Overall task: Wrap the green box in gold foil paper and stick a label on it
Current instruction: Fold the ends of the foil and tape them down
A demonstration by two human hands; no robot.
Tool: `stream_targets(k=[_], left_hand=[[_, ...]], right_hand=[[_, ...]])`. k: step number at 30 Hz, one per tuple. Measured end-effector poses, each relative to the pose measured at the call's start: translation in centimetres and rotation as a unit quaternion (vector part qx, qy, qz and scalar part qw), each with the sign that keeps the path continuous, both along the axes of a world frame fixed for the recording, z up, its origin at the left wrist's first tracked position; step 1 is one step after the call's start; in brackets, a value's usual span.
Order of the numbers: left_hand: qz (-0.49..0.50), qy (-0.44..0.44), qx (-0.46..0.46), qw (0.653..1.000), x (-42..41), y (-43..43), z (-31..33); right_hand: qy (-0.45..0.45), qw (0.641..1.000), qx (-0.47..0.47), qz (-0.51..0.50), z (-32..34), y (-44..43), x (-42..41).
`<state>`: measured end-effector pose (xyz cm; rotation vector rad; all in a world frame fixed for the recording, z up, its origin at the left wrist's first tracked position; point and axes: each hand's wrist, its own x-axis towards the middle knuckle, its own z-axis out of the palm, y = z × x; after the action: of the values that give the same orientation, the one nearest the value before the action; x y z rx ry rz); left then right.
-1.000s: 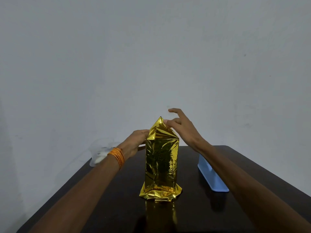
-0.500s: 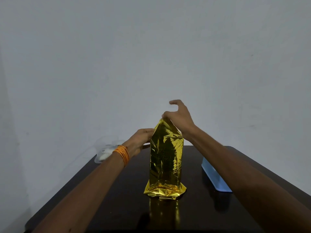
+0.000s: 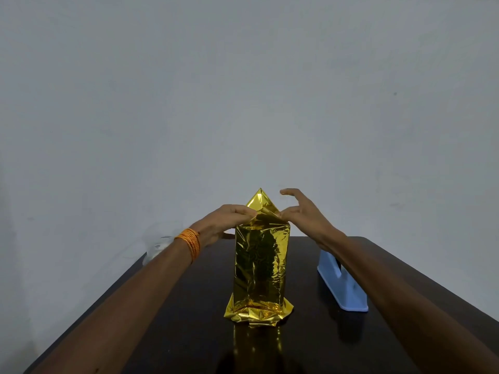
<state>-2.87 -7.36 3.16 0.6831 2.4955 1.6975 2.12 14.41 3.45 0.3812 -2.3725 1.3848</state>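
A tall box wrapped in gold foil paper (image 3: 260,265) stands upright in the middle of the dark table (image 3: 189,333). The green box itself is hidden under the foil. Loose foil flares out at its base, and a pointed foil flap (image 3: 260,201) sticks up at the top. My left hand (image 3: 224,220) pinches the foil at the top left corner. My right hand (image 3: 305,214) pinches the foil at the top right corner with thumb and a finger, its other fingers spread above. No label is visible.
A light blue tape dispenser (image 3: 343,287) stands on the table right of the box, under my right forearm. A clear plastic item (image 3: 159,247) sits at the table's far left corner. A grey wall rises right behind the table.
My right hand came down from the foil's peak to the top right corner. My left hand moved up onto the top left corner. A lower foil fold now lies across the top.
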Motion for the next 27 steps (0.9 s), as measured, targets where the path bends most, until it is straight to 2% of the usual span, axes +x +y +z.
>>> stream_targets(k=[4, 22, 27], left_hand=[[0.000, 0.046, -0.008, 0.999, 0.1, 0.4, -0.3], [-0.025, 0.136, -0.089, 0.986, 0.8, 0.7, -0.2], [-0.015, 0.159, -0.107, 0.981, 0.1, 0.6, -0.5]], right_hand=[[0.004, 1.000, -0.004, 0.006, -0.5, 0.0, -0.2], [0.014, 0.999, 0.010, 0.040, -0.6, 0.8, -0.3], [0.050, 0.998, -0.038, 0.016, -0.6, 0.9, -0.1]])
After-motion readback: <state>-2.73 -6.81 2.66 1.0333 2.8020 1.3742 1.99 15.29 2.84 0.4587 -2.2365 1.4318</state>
